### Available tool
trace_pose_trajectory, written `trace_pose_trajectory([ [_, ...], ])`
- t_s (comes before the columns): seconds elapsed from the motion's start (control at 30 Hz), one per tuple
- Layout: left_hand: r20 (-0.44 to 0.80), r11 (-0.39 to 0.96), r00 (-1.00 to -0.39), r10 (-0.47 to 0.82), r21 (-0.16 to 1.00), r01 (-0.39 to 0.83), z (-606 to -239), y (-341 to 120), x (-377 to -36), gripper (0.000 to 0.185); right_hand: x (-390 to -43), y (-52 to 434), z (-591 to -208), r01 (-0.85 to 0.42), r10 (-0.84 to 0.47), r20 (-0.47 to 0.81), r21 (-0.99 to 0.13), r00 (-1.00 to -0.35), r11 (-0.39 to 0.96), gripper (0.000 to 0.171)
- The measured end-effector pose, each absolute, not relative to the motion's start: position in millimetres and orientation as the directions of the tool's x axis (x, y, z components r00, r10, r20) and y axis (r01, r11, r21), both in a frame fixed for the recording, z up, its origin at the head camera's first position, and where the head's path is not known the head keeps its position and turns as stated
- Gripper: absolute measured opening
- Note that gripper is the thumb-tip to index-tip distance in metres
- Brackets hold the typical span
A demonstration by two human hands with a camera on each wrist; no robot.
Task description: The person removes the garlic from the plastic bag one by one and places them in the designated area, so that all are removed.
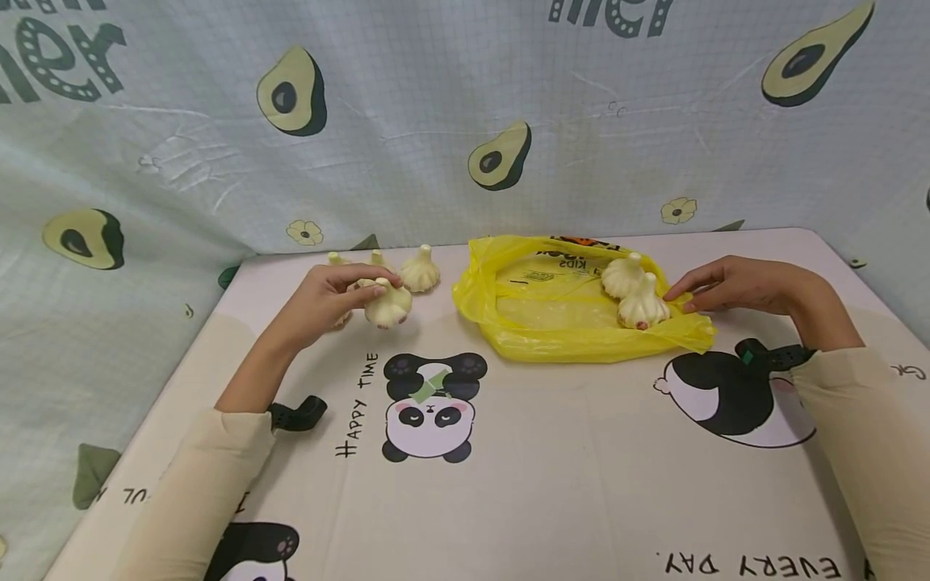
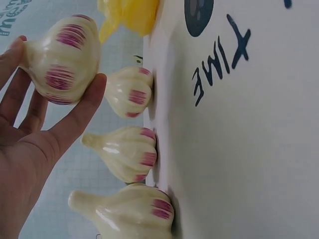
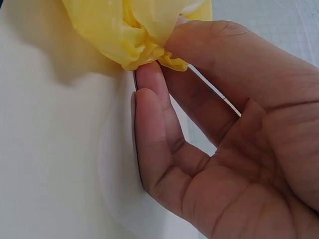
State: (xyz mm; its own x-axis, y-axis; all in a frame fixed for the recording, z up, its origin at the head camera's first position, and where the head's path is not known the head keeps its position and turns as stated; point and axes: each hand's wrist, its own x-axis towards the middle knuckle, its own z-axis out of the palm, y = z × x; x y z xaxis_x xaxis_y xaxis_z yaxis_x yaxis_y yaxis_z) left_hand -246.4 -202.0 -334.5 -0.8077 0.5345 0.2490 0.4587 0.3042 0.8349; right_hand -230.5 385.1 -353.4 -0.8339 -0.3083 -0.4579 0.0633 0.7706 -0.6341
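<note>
Left hand (image 1: 323, 298) gripping one garlic bulb (image 1: 388, 307) between thumb and fingers (image 2: 75, 112), just off the counter (image 1: 552, 468). Right hand (image 1: 734, 284) pinching the rim of the yellow bag (image 1: 552, 323). Two bulbs (image 1: 634, 290) already inside the bag; three more (image 2: 127, 149) left in a row behind the held one. By judgement, under halfway. Bag's print creased, unreadable; farthest bulbs partly hidden behind the left hand.

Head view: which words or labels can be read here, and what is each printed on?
"HAPPY TIME": tablecloth, beside the panda.
"EVERY DAY": tablecloth near edge, upside down.
"KIDS": yellow bag; other print there too small.
Large letters on backdrop: cut off, unreadable.
"TIME": left wrist view, same tablecloth print.
</note>
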Motion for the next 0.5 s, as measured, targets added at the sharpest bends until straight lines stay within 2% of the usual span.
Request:
trace_pose_trajectory([
  [0.5,0.234,0.3,-0.826,0.513,0.852,0.428,-340.9,-210.4,-253.4,0.022,-229.6,386.6,-352.6,0.062,-0.318,-0.463,-0.638,-0.827,0.768,0.043],
])
